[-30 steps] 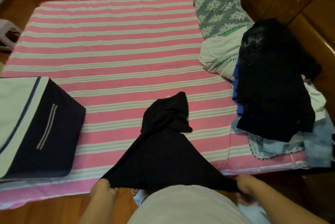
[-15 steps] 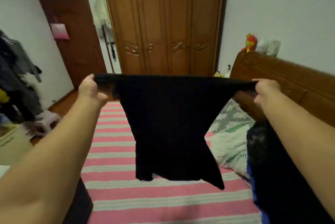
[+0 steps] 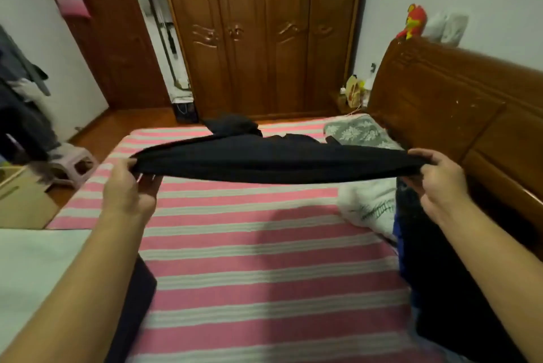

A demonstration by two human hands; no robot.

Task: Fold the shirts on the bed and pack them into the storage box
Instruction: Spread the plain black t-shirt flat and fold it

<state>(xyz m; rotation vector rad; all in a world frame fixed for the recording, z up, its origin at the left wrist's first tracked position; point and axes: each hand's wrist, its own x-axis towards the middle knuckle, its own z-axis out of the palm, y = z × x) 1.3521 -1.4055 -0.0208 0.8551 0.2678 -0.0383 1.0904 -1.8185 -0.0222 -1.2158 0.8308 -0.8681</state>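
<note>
While stretched flat in mid-air over middle of bed (image 3: 264, 245), black shirt (image 3: 273, 161) spans between both hands, far end billowing toward foot edge. Left hand (image 3: 126, 186) pinches one corner, right hand (image 3: 437, 183) pinches other. Folding of this shirt not begun. Dark unfolded pile (image 3: 440, 274) waits along headboard edge. Storage box (image 3: 44, 274) sits at near left corner, contents hidden. Task looks early.
</note>
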